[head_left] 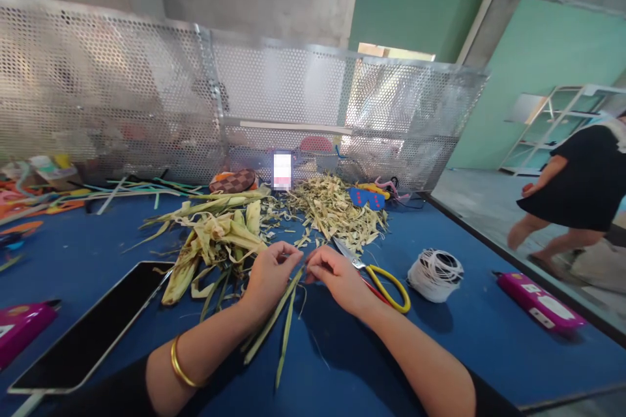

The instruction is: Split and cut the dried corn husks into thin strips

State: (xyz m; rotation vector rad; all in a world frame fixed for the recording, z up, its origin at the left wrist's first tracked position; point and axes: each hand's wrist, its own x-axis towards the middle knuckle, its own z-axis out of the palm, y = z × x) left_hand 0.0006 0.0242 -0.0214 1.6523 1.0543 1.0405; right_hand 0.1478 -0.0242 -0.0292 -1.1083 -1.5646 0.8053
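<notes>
My left hand (pixel 274 275) pinches its thumb and forefinger together at the upper end of narrow green husk strips (pixel 274 320), which hang down toward me over the blue tabletop (pixel 364 374). Close beside it, my right hand (pixel 338 279) is also closed in a pinch; what sits between its fingertips is too small to make out. A thin strand curls below the fingertips. Scissors (pixel 402 294) with yellow and red handles lie just past my right hand, blades partly behind it. Left of my left hand is a heap of whole corn husks (pixel 215 234).
Shredded husk (pixel 337 212) is piled at the back, near a perforated metal screen (pixel 283 88). A roll of white cord (pixel 435 275) and a magenta device (pixel 540 303) lie right. A black tablet-like panel (pixel 98 326) lies left. A person (pixel 584 176) stands beyond the table.
</notes>
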